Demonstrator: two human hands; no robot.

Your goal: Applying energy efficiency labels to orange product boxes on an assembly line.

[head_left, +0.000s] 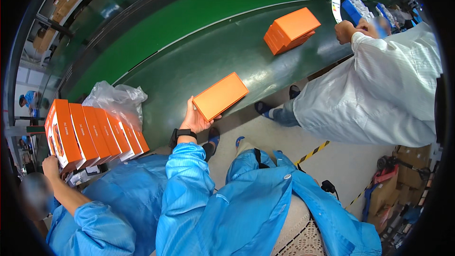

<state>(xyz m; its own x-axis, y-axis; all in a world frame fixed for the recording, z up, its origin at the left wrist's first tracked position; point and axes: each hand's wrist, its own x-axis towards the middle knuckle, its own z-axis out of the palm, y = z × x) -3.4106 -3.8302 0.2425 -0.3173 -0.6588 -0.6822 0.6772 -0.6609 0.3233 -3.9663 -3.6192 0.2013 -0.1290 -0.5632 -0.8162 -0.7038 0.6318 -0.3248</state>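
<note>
The left hand [195, 121] holds a rectangular orange cardboard box [221, 96] at its near-left end; the right hand is out of view, so I cannot tell its state. Beyond that box, rightward, stands a stack of orange rectangular cartons [295, 26].

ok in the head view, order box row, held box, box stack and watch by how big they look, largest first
1. Box row
2. Held box and box stack: too close to rank, stack looks farther off
3. Watch
</note>
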